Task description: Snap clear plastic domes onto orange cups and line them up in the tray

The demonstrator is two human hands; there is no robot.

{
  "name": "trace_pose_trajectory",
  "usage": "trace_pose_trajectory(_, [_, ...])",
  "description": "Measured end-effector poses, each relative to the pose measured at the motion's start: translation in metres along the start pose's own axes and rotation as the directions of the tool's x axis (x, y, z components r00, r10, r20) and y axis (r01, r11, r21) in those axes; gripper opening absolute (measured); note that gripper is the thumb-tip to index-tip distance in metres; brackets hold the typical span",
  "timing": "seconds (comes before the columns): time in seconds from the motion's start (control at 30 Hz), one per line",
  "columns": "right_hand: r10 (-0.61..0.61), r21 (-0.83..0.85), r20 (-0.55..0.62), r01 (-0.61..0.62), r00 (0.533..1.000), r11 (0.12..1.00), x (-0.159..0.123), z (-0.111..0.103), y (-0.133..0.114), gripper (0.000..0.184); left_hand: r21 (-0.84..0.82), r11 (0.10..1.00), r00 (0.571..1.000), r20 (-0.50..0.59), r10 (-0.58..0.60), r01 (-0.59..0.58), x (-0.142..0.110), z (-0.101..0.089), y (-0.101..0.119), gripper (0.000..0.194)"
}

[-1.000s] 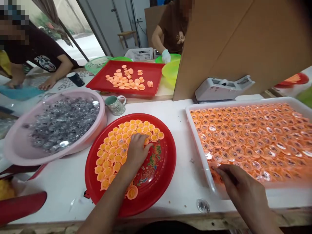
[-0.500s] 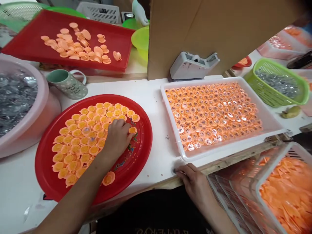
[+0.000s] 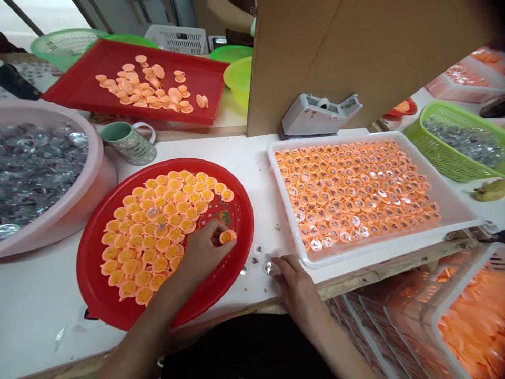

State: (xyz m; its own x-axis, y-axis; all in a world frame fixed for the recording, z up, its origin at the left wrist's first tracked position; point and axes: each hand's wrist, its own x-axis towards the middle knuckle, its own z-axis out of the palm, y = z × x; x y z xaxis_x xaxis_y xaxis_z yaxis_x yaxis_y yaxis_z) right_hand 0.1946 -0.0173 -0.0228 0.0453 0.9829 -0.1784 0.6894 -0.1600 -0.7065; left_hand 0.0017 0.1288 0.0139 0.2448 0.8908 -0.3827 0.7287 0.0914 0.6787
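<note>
My left hand (image 3: 205, 245) is closed in a pinch on a small orange toy teacup (image 3: 228, 237), over the right part of a round red tray (image 3: 232, 268). Many more orange teacups with yellow-orange insides (image 3: 149, 241) lie packed together on that tray. To the right, my right hand (image 3: 294, 281) rests low over the white tabletop, its fingertips pinched at a clear round plastic disc (image 3: 268, 268). Other clear discs (image 3: 254, 260) lie flat between the tray and this hand. Teacups with printed clear tops (image 3: 335, 192) stand in rows in a white plastic tray (image 3: 290, 221).
A pink basin (image 3: 92, 158) of clear plastic pieces stands left, beside a green mug (image 3: 132, 145). Behind are a red rectangular tray (image 3: 87, 84), a cardboard panel (image 3: 307, 47) and a tape dispenser (image 3: 315, 117). A green basket (image 3: 437, 150) and an orange-filled crate (image 3: 442, 310) are right.
My left hand has moved right and nearer me, lifting the teacup from among the others. My right hand has shifted slightly left, and several clear discs now show beside it. The view has turned left.
</note>
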Motion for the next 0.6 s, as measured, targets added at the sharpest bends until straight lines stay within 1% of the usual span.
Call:
trace_pose_trajectory(0.07, [0.011,-0.011,-0.011,-0.012,1.0,1.0,0.001,0.0,0.002,0.036,-0.1,0.994,0.999,0.03,-0.033,0.036,-0.008,-0.001,0.001,0.018])
trace_pose_trajectory(0.13, [0.021,-0.026,0.007,-0.021,1.0,0.999,0.003,0.002,0.004,0.035,-0.187,0.98,0.997,0.053,-0.054,0.063,-0.012,-0.001,0.0,0.026])
trace_pose_trajectory(0.2, [0.038,-0.062,0.022,-0.036,0.999,0.997,0.007,0.007,0.003,0.033,-0.28,0.952,0.991,0.094,-0.098,0.12,-0.015,0.0,0.0,0.03])
trace_pose_trajectory(0.3, [0.067,-0.098,0.021,-0.064,0.998,0.993,0.011,0.014,0.002,0.027,-0.422,0.876,0.969,0.175,-0.176,0.235,-0.021,0.0,0.0,0.024])
trace_pose_trajectory(0.37, [0.101,-0.074,0.034,-0.098,0.994,0.992,0.013,0.015,0.002,0.017,-0.519,0.805,0.955,0.22,-0.197,0.285,-0.025,0.001,0.0,0.025])
trace_pose_trajectory(0.4, [0.122,-0.03,0.051,-0.12,0.991,0.992,0.013,0.015,0.001,0.012,-0.567,0.766,0.95,0.239,-0.199,0.304,-0.027,0.001,0.0,0.026])
trace_pose_trajectory(0.47, [0.165,0.121,0.085,-0.175,0.983,0.977,0.014,0.012,-0.002,0.005,-0.657,0.674,0.939,0.285,-0.194,0.339,-0.031,0.003,-0.001,0.03])
trace_pose_trajectory(0.53, [0.201,0.303,0.101,-0.222,0.974,0.927,0.016,0.007,-0.008,0.007,-0.747,0.547,0.924,0.341,-0.173,0.378,-0.033,0.005,-0.002,0.03])
trace_pose_trajectory(0.6, [0.234,0.45,0.099,-0.253,0.967,0.856,0.02,0.002,-0.018,0.011,-0.814,0.412,0.911,0.39,-0.136,0.41,-0.035,0.009,-0.003,0.029])
